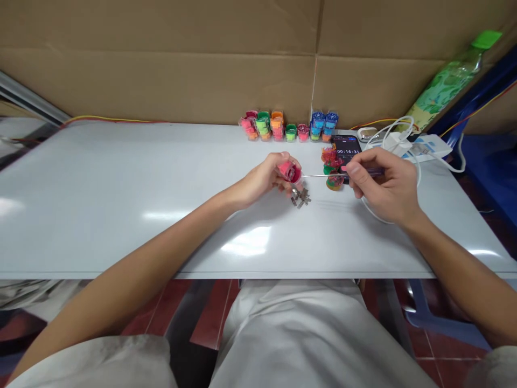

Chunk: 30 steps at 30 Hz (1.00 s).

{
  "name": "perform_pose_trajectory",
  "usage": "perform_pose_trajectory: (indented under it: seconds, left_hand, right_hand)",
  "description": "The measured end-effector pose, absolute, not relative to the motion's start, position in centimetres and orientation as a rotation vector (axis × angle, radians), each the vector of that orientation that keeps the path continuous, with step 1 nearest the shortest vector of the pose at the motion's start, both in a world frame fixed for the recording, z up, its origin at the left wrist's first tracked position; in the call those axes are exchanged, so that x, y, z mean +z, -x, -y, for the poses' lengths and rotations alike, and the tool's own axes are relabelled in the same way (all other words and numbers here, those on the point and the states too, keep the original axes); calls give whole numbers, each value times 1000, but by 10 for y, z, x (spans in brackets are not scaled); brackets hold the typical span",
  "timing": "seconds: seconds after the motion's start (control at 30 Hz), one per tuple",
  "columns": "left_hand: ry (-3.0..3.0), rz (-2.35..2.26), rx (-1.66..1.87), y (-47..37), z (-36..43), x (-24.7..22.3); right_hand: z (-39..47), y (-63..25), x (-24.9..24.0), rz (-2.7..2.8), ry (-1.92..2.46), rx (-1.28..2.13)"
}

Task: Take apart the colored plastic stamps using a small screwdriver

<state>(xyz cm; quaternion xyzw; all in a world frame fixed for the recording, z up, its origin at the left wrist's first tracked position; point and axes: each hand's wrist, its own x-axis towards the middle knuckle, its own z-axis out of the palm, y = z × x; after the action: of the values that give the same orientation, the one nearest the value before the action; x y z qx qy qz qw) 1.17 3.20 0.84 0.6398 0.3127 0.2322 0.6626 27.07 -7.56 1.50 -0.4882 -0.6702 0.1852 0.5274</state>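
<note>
My left hand (275, 178) is closed around a small pink plastic piece (289, 171), holding it above the table. In my right hand (385, 183) is a screwdriver (323, 175) with a long thin metal shaft, its dark handle partly covered by my fingers. The shaft lies level, and its tip meets the right side of the pink piece; whether it sits in a screw is too small to tell. Just below my left fingers, several small metal parts (301, 198) lie in a pile. Between my hands stand loose translucent coloured plastic parts (332, 161) in red, orange and green.
Small stacks of coloured plastic pieces (277, 126) line the table's back edge. A phone (346, 145) showing a timer, an earbud case (367, 133), white cables (393, 140) and a power strip (432, 146) are at right. Behind them leans a green-capped bottle (448, 81) against cardboard (181, 70).
</note>
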Motion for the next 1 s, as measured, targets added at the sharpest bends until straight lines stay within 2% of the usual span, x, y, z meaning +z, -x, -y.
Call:
perform_pose_trajectory:
  seconds: [0.13,0.33,0.47,0.67,0.83,1.0]
  left_hand:
    - [-1276,-701,517,-12,-34,9]
    - [-1044,-921,717,-7,-55,0]
    - [-1099,-938,831,0,-69,-7]
    - [-1455,-1129,844,9,-76,-12]
    - [-2197,-1285,748,16,-70,-1]
    - [-2567,-1046,516,23,-72,7]
  right_hand:
    - [75,-271,12,1646,1192,361]
    - [73,-274,12,1649,1203,336]
    - [74,-274,13,1648,1209,321]
    - [75,-274,15,1665,1213,301]
    - [76,-275,17,1654,1211,311]
    - [77,-275,19,1672,1224,291]
